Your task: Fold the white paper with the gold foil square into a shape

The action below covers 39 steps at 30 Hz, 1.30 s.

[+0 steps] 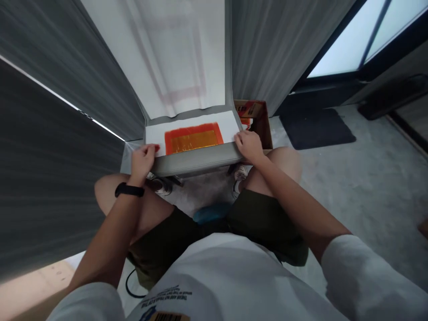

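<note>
The left hand (143, 162) and right hand (249, 147) sit curled, evenly placed, on the near corners of a white orange-printed paper sheet (193, 133), their grip unclear.

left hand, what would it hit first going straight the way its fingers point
The left hand would probably meet the orange rectangle on the white sheet first, though depth is unclear.

Grey padded panel (197, 162) is used as support surface. White paper sheet (227, 125) w/ orange-and-gold rectangle (193, 137) is laid on top, near far edge. Cardboard box (259, 120) is located beyond R end; dark mat (316, 128) is laid on grey floor (334, 200).
</note>
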Tool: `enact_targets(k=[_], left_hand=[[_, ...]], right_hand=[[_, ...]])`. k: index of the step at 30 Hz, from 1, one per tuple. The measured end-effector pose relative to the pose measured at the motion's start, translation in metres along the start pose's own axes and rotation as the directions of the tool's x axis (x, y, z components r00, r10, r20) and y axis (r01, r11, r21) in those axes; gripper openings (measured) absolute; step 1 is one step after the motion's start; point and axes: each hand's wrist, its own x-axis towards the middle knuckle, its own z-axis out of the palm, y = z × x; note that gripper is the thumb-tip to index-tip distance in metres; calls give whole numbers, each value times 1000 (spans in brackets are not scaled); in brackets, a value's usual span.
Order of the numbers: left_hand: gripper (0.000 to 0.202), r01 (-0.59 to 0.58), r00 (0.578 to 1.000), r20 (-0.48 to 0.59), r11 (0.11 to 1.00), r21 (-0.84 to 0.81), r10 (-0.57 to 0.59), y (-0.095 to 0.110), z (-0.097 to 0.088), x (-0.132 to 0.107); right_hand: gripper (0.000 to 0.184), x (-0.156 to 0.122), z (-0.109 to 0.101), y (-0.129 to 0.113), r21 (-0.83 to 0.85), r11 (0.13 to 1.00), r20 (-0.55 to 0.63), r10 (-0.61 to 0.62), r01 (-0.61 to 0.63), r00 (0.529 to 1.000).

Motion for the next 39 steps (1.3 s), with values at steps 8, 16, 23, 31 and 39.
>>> enact_targets(k=[8, 16, 23, 31, 39], left_hand=[[37, 121, 987, -117, 987, 107, -108, -23, -9, 37], [52, 282, 953, -133, 957, 61, -273, -30, 0, 57], [39, 271, 963, -18, 961, 65, -270, -33, -3, 78], [28, 217, 976, 31, 976, 17, -217, -30, -4, 82], [27, 136, 991, 39, 978, -160, -131, -26, -8, 82]], right_hand=[[35, 46, -6, 20, 103, 976, -57, 198, -191, 979], [31, 80, -7, 15, 135, 896, 135, 406, -422, 904], [43, 98, -9, 18, 55, 910, 144, 399, -410, 906], [27, 106, -18, 10, 159, 864, 248, 433, -477, 867], [30, 104, -31, 10, 351, 823, 106, 439, -447, 892]])
